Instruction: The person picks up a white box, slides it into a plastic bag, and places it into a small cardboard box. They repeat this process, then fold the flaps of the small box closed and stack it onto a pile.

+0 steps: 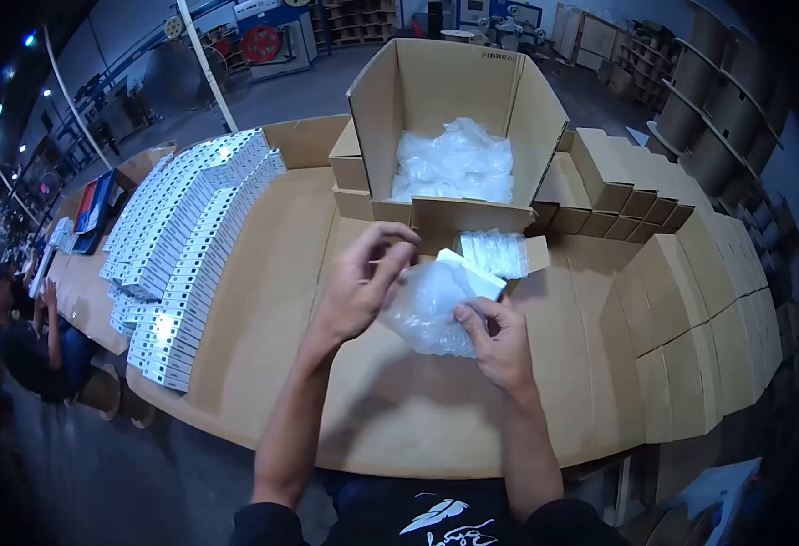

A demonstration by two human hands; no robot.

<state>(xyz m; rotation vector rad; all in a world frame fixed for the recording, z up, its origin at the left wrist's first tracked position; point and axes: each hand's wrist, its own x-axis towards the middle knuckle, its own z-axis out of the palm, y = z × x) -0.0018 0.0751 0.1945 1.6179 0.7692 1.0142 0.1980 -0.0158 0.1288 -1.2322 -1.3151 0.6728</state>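
Observation:
A clear bubble-wrap bag hangs between my hands over the middle of the table. My right hand pinches its right side, thumb on top, with a white box just behind the fingers. At the bag's left edge is my left hand, its fingers curled; whether they grip the plastic cannot be made out. Beyond the hands, a small open carton holds several wrapped items. Behind it stands a large open cardboard box with many clear bubble-wrap bags inside.
Rows of stacked white boxes line the left of the cardboard-covered table. Brown cartons are stacked along the right and back right. Another person sits at the far left, near a blue and red item.

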